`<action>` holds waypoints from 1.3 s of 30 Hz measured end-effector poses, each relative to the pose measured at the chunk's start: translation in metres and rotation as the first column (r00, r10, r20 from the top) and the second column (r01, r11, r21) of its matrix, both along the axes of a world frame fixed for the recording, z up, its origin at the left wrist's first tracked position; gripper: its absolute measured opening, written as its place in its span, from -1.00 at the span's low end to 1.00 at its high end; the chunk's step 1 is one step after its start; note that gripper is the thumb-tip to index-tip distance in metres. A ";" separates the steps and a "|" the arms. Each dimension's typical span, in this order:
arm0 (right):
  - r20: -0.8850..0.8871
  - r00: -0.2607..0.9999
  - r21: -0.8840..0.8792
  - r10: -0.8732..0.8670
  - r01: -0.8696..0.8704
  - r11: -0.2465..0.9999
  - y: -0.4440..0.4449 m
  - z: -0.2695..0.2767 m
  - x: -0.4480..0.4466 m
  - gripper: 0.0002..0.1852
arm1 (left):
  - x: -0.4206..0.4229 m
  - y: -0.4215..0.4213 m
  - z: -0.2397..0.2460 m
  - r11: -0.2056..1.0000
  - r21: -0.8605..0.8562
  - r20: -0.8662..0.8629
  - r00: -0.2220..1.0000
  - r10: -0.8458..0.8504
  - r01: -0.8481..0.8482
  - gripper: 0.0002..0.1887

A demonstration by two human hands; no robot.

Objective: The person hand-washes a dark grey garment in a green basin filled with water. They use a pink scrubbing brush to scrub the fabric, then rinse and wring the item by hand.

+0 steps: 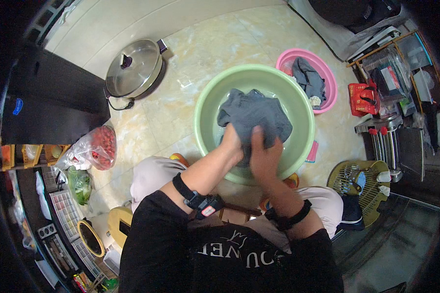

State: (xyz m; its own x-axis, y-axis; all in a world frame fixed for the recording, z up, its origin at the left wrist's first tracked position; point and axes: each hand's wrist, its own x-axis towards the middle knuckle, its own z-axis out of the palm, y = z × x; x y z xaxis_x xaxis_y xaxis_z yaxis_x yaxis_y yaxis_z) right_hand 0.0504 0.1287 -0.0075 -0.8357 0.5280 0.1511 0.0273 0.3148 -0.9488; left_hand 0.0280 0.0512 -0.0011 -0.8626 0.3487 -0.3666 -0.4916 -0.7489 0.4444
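A large pale green plastic basin [255, 69] stands on the floor between my knees. In it lies a wet-looking dark grey cloth garment [255, 110], bunched up. My left hand [233, 144] is at the garment's left lower side, its fingers hidden under the fabric. On the right, my right hand [264, 152] presses on the cloth and is slightly blurred; its fingers are bent against the fabric. Behind the basin's right side is a pink basin [333, 91] with another dark grey garment [308, 77] inside.
An electric pan with a glass lid [134, 66] stands back left. Bags of red produce [104, 146] and green leafy vegetables [79, 185] lie left. An olive plastic basket [374, 205] is at right, near a red bag [361, 99] and a cluttered rack [412, 66].
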 end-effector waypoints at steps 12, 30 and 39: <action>0.057 0.995 0.011 0.078 -0.079 0.997 -0.005 0.011 0.001 -0.61 | -0.008 -0.001 -0.001 0.995 -0.083 0.154 0.987 -0.044 0.058 -0.65; 0.031 0.998 -0.149 -0.061 0.065 0.987 0.016 0.009 -0.016 -0.71 | 0.004 0.002 -0.004 0.962 -0.144 0.315 0.933 -0.176 0.231 -0.57; -0.097 0.977 0.185 0.190 -0.170 0.968 0.001 0.014 0.009 -0.67 | -0.020 -0.021 -0.031 0.978 -0.166 0.032 0.992 -0.125 0.129 -0.66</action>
